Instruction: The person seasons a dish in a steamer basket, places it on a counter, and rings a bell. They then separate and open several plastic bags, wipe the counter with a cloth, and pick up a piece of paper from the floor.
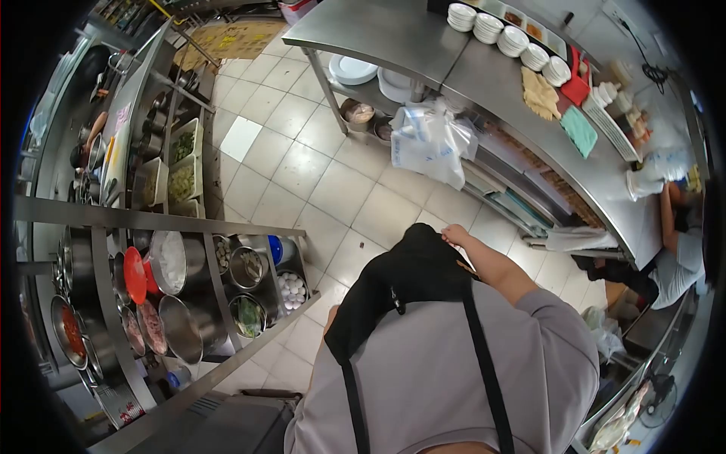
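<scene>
My right hand [454, 235] is in front of my body, beside the edge of my black apron [408, 272]. Its fingers look curled together, and whatever they may hold is too small to make out. A thin white edge shows just below the wrist, between forearm and apron. Of my left arm only a sliver of skin shows at the apron's left side; the left hand is hidden. A dark clip [398, 301] hangs on the front of the apron.
A steel rack [261, 229] at left holds bowls of food and eggs [291, 290]. A steel counter [484, 83] at right carries stacked white dishes [488, 29] and cloths; plastic bags [431, 140] hang from it. Another person [677, 257] works at far right. Tiled floor [302, 174] lies between.
</scene>
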The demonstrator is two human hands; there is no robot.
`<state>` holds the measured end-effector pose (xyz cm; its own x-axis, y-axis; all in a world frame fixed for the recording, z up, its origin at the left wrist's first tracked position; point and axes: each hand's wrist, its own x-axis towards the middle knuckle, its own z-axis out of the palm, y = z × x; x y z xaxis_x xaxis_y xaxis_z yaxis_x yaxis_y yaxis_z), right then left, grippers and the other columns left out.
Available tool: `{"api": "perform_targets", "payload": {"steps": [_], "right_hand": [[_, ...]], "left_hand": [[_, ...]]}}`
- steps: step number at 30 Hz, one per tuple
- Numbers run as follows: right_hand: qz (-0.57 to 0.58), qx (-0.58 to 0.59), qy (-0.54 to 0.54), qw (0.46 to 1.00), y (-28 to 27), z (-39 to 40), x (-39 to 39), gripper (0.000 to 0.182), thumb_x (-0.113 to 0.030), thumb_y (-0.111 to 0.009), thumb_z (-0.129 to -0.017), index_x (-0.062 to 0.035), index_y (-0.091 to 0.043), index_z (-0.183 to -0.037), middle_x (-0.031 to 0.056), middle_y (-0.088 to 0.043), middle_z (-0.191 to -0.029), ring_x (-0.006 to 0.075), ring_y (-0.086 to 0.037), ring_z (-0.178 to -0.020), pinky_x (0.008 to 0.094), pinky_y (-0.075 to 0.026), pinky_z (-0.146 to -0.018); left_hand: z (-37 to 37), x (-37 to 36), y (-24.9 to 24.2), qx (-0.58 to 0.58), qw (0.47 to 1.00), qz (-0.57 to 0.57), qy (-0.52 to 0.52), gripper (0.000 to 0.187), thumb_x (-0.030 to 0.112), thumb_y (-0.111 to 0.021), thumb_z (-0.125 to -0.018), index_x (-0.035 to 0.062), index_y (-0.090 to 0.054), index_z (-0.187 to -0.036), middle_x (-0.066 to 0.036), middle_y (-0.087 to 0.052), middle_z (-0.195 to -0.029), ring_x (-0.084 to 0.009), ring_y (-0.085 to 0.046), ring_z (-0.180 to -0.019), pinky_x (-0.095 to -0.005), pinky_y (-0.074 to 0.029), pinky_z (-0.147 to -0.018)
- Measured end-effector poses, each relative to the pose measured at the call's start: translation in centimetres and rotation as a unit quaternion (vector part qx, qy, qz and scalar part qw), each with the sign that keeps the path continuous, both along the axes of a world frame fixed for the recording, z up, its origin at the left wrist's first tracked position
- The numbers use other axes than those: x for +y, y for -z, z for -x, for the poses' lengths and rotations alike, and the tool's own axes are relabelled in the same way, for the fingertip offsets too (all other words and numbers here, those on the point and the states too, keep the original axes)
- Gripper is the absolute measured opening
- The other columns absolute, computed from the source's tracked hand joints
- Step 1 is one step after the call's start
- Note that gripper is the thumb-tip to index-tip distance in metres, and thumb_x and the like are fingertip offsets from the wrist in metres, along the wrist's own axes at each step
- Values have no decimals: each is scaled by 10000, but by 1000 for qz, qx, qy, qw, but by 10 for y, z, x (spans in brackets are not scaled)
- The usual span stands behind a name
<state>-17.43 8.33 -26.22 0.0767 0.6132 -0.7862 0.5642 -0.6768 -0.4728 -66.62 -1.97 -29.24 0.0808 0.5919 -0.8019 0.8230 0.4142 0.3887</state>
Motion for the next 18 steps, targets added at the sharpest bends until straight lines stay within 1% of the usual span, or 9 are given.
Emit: {"api": "perform_targets", "payload": {"steps": [2,5,7,9,11,13,14,16,18], "right_hand": [[-69,15,-56,996,-3,7,23,290,-260,-476,-812,-30,-648,-770,79,-615,-642,180,-568,-486,308,-457,-454],[-44,-11,-153,987,14,3,60,249,-232,-499,-795,-33,-648,-809,89,-620,-654,183,-592,-509,316,-471,-460],[-16,-13,-149,989,24,-4,81,232,-223,-519,-788,-34,-644,-835,97,-622,-661,188,-614,-535,320,-479,-459],[27,-12,-145,989,48,-15,102,245,-248,-518,-798,-66,-657,-885,139,-646,-694,243,-630,-559,391,-506,-495],[102,-9,-98,990,58,-17,129,253,-228,-518,-796,-62,-646,-938,158,-650,-761,273,-635,-578,423,-512,-492],[218,54,-39,974,77,-21,168,196,-179,-495,-809,-37,-598,-719,56,-534,-546,163,-486,-403,306,-365,-342],[252,68,-28,965,73,-18,193,200,-193,-505,-811,-45,-599,-715,52,-530,-540,159,-488,-415,307,-368,-349],[227,70,-102,966,46,-1,246,210,-222,-525,-816,-61,-602,-706,45,-521,-528,153,-490,-440,310,-373,-365],[134,80,-261,953,43,31,296,215,-249,-543,-816,-62,-620,-740,48,-550,-565,165,-532,-504,325,-411,-414]], "left_hand": [[0,0,0,1,1000,6,-18,304,298,-555,-786,33,-649,-904,-136,-663,-779,-228,-647,-701,-348,-496,-687],[-4,19,-2,-4,999,8,-45,306,299,-555,-789,33,-647,-906,-135,-663,-781,-227,-647,-701,-348,-495,-686],[-8,42,-2,-9,998,9,-58,306,300,-555,-791,32,-646,-908,-135,-663,-783,-226,-647,-702,-348,-495,-685],[-14,72,-3,-10,998,10,-65,307,302,-555,-793,32,-645,-909,-135,-663,-785,-225,-647,-702,-348,-495,-684],[-19,104,-3,-10,998,12,-68,308,303,-555,-795,31,-644,-911,-135,-663,-787,-223,-646,-702,-348,-495,-684],[-23,146,-6,-6,998,5,-66,309,304,-555,-797,31,-643,-912,-134,-663,-789,-222,-646,-703,-348,-495,-683],[-26,170,-9,-4,998,-3,-63,310,304,-555,-798,30,-642,-913,-134,-663,-790,-222,-646,-703,-348,-494,-682],[-30,224,-22,-4,998,-25,-49,310,306,-555,-801,30,-641,-915,-134,-663,-791,-221,-646,-703,-348,-494,-682],[-29,278,-34,-7,998,-66,-13,311,307,-555,-803,29,-640,-916,-134,-663,-793,-220,-646,-703,-348,-494,-681]]}}
